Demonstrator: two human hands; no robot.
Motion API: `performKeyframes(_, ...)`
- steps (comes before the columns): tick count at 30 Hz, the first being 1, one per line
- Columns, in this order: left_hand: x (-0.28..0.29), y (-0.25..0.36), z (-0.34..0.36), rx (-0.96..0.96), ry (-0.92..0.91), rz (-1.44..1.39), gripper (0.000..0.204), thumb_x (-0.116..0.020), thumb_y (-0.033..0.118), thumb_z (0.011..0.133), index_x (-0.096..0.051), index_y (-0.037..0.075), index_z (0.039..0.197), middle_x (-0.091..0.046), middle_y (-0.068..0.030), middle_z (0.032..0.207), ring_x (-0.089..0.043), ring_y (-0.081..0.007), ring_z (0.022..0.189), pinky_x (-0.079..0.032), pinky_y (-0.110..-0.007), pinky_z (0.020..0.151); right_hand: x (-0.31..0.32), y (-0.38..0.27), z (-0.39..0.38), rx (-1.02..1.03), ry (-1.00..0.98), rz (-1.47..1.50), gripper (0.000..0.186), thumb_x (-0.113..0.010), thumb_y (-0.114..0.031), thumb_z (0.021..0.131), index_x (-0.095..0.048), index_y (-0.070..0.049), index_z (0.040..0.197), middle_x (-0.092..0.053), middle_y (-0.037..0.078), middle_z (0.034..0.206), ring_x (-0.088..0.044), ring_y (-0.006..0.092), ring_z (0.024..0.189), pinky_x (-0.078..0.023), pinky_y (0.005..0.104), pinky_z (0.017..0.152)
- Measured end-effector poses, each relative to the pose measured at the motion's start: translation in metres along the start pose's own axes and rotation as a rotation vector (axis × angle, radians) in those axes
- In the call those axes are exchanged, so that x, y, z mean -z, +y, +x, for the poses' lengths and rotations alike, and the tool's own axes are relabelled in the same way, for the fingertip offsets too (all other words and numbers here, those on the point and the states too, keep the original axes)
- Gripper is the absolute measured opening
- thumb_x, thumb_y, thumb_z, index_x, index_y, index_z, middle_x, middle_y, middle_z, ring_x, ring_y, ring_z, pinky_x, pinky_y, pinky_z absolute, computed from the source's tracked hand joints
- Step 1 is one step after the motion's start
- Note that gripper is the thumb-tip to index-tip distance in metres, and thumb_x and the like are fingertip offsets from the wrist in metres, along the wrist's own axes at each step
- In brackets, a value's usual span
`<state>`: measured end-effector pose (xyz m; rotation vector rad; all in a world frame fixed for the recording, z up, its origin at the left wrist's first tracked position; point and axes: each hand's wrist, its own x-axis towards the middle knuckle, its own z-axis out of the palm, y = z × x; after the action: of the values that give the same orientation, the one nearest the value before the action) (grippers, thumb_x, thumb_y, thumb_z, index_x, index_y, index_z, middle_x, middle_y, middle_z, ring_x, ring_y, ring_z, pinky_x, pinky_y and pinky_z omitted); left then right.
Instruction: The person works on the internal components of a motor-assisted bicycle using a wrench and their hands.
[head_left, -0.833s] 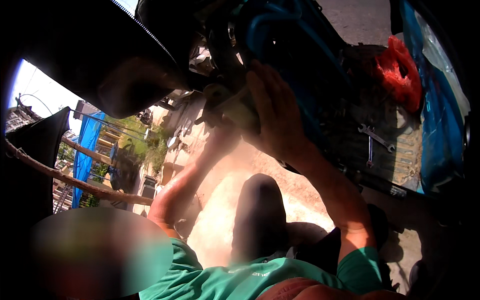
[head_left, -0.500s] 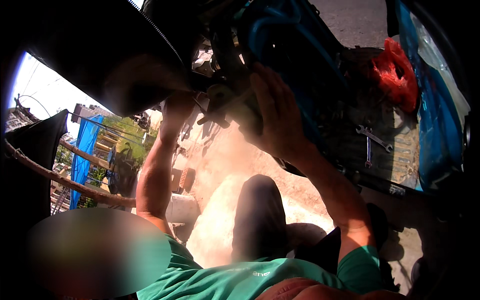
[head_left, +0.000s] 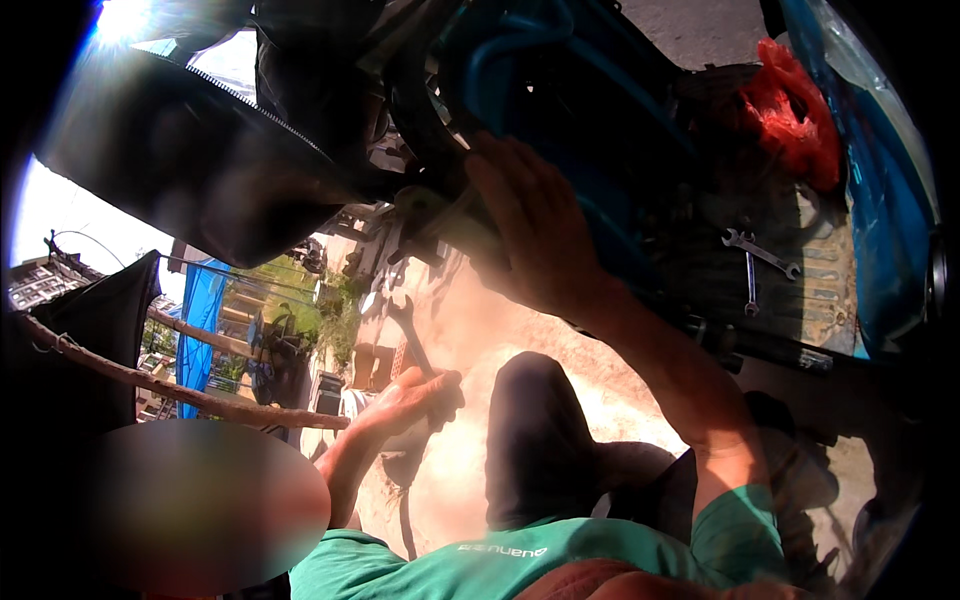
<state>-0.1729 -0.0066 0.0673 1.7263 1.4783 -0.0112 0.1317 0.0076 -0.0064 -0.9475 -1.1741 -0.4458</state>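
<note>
Slim grey metal wrench [head_left: 413, 338] (judged stiff, light, best shank-held), gripped, pointed toward eleven o'clock, by left hand [head_left: 412, 397]; right hand [head_left: 532, 225], grip undeterminable.

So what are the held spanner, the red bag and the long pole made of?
Held spanner: likely steel, dull grey, with a rigid forked end.
Red bag: looks like thin plastic, shiny and crumpled.
Long pole: probably wood, rough and brown, its outline uneven like a branch.

The person wears a green T-shirt [head_left: 620, 550] with small white lettering [head_left: 502, 549] across the chest; its right short sleeve [head_left: 738, 520] ends above the elbow. The trousers [head_left: 535, 440] are dark and plain.
</note>
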Motion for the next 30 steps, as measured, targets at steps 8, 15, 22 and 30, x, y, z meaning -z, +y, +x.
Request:
performKeyframes(8, -0.012, 0.055, -0.051, -0.212, 0.118, -0.094, 0.034, -0.062, 0.02, 0.1, -0.058, -0.001, 0.126, -0.06, -0.0021, 0.076, -0.058, -0.0102, 0.063, -0.047, -0.027, 0.054, 0.005, 0.001, 0.003, 0.021, -0.032, 0.111, 0.098, -0.085, -0.011, 0.066, -0.038, -0.002, 0.151, -0.045, 0.026, 0.15, -0.047, 0.045, 0.134, -0.041, 0.0521, 0.112)
performKeyframes(15, 0.002, 0.107, -0.064, -0.292, 0.11, 0.287, 0.036, -0.057, 0.012, 0.097, -0.059, 0.002, 0.131, -0.064, -0.0045, 0.076, -0.061, -0.0105, 0.064, -0.051, -0.03, 0.059, 0.003, -0.002, 0.006, 0.024, -0.036, 0.066, 0.116, -0.091, -0.011, 0.06, -0.027, -0.004, 0.157, -0.037, 0.025, 0.157, -0.042, 0.0455, 0.139, -0.038, 0.0529, 0.114)
performKeyframes(22, 0.001, 0.147, -0.064, -0.134, 0.002, 0.316, 0.037, -0.059, 0.02, 0.101, -0.056, 0.005, 0.134, -0.057, 0.0007, 0.073, -0.056, -0.0082, 0.061, -0.045, -0.027, 0.052, 0.002, 0.003, -0.001, 0.044, -0.039, 0.042, 0.122, -0.093, -0.013, 0.058, -0.024, -0.004, 0.159, -0.036, 0.026, 0.157, -0.041, 0.0456, 0.14, -0.037, 0.0533, 0.115)
performKeyframes(30, -0.021, 0.135, -0.054, -0.208, -0.009, 0.252, 0.037, -0.056, 0.013, 0.099, -0.049, -0.003, 0.132, -0.062, -0.0051, 0.073, -0.058, -0.0125, 0.06, -0.047, -0.029, 0.055, 0.001, 0.0, 0.002, 0.062, -0.026, 0.044, 0.122, -0.093, -0.015, 0.058, -0.024, -0.004, 0.158, -0.037, 0.027, 0.156, -0.042, 0.0471, 0.139, -0.038, 0.0544, 0.114)
